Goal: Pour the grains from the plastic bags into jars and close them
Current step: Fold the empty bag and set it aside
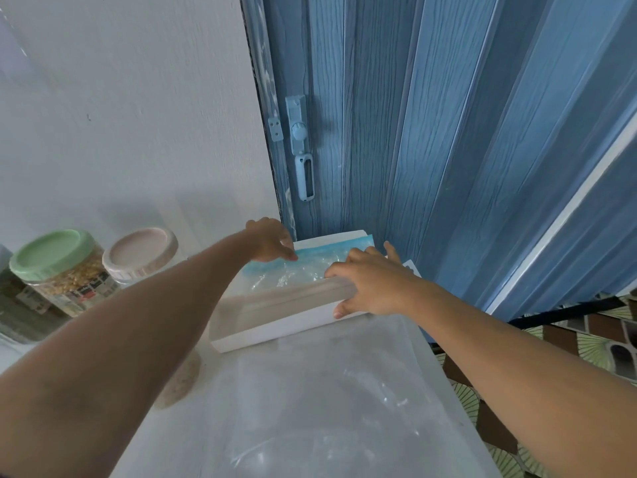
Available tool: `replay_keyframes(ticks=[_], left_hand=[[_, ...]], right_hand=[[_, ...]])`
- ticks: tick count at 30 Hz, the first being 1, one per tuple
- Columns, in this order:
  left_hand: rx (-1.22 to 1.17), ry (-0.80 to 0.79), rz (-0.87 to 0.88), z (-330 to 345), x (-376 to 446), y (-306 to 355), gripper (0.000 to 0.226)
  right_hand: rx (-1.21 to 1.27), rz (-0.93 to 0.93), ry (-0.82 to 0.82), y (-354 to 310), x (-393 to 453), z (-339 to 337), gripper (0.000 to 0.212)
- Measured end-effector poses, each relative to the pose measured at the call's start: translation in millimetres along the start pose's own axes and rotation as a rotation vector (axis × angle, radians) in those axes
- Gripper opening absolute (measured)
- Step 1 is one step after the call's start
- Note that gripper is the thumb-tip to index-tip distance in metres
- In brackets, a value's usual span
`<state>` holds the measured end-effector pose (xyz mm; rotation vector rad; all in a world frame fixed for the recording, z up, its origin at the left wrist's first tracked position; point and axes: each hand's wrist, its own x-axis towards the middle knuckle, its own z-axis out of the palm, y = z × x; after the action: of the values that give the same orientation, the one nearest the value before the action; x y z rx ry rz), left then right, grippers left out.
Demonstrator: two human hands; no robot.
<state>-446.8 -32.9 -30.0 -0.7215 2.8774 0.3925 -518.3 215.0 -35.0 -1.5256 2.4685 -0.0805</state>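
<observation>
The plastic bag (296, 270) lies flat in the white box (275, 326) on the counter, and it looks thin, soft and slippery. The left hand (272, 241) pinches its blue edge; the right hand (368, 284), fingers curled, grips the box rim. The stiffer blue strip seems the best place to hold.

A white table (193, 439) carries everything here. Along its far edge sits a long white box (275, 331), open at the top, with a clear plastic bag (303, 270) with a blue strip lying in it. In front of the box, a large clear plastic sheet or bag (327, 401) lies flat on the tabletop — which of the two cannot be told. At the left side stand two jars just beside each other — one with a green lid (51, 251) and grain inside, one with a pink lid (139, 251). A small heap of pale grain (179, 384) shows near the box's left end.
</observation>
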Motion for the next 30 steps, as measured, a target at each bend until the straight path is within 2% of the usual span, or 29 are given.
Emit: replay_keyframes(ticks=[2, 4, 6, 8, 10, 12, 14, 19, 30], left_hand=[[0.056, 0.033, -0.049, 3, 1, 1, 0.028], [0.103, 0.029, -0.066, 14, -5, 2, 0.042], [0.119, 0.085, 0.011, 23, -13, 4, 0.056], [0.168, 0.131, 0.128, 25, -21, 7, 0.053], [0.254, 0.044, 0.136, 27, -26, 3, 0.050], [0.312, -0.074, 0.058, 30, -29, 0, 0.053], [0.319, -0.126, 0.013, 31, -29, 0, 0.057], [0.303, -0.155, -0.025, 27, -29, 7, 0.065], [0.288, -0.165, -0.070, 30, -31, 7, 0.065]], right_hand=[[-0.010, 0.006, -0.001, -2, 3, 1, 0.069], [-0.011, 0.023, -0.029, -3, 4, 6, 0.067], [0.011, 0.045, -0.038, -2, 4, 13, 0.066], [0.008, 0.055, -0.038, 0, 4, 15, 0.065], [0.006, 0.058, -0.039, -1, 4, 16, 0.066], [0.006, 0.063, -0.034, -1, 4, 16, 0.065], [0.018, 0.067, -0.035, -1, 4, 17, 0.062], [0.057, 0.057, -0.055, -2, -4, 18, 0.056], [0.048, 0.028, -0.150, -2, -43, 21, 0.038]])
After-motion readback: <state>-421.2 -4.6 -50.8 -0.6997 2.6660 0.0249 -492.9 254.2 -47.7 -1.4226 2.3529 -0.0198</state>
